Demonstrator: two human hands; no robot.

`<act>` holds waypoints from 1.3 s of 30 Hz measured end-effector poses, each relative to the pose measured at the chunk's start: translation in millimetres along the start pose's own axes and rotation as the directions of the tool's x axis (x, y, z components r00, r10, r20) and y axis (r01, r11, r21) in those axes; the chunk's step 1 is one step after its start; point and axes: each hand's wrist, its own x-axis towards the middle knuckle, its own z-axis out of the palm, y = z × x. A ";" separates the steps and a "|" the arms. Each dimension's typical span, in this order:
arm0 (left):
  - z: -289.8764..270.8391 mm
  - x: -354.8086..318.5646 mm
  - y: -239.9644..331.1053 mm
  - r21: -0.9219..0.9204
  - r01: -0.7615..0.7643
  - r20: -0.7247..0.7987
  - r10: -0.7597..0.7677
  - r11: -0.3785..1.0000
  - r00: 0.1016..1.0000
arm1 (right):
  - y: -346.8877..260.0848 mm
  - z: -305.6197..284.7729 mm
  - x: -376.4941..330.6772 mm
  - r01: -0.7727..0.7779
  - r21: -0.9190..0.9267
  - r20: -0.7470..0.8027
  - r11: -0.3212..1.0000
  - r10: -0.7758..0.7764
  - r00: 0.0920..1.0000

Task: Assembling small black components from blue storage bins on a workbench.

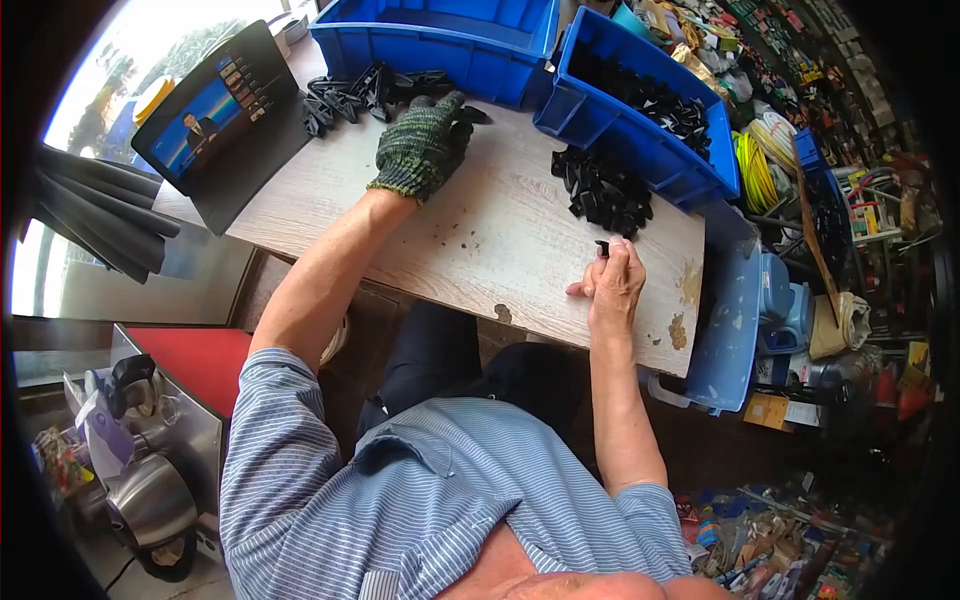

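bare fingers pinch a small black part beside a blue bin

a pale wood-grain tabletop, chipped along its near edge, carries a long blue plastic bin at the back and a blue plastic bin of black pieces at right. a loose spread of black, angular, clamp-like pieces lies at left; a tight heap of black plastic-looking pieces sits at right. the left hand, in a dark green-flecked knit glove, rests near the spread, its grip impossible to tell. the bare right hand's fingers are closed on a small black plastic-looking part, just below the heap. it is probably light, stiff, a little slick and hardly fragile, best pinched across its body.
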 end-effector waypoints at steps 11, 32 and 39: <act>43.0 24.0 7.6 0.039 -0.062 -0.087 0.065 0.997 0.994 | -5.8 -4.6 1.7 0.014 0.017 -0.033 1.000 -0.013 0.999; 27.1 -62.4 62.2 -0.315 -0.261 0.007 0.278 0.913 0.961 | -0.6 -2.6 4.1 -0.045 0.106 -0.135 0.993 0.060 0.989; 55.0 -96.1 114.9 -0.671 -0.144 0.096 0.278 0.728 0.956 | 34.4 -9.3 15.8 0.226 -0.189 -0.209 0.956 -0.264 0.942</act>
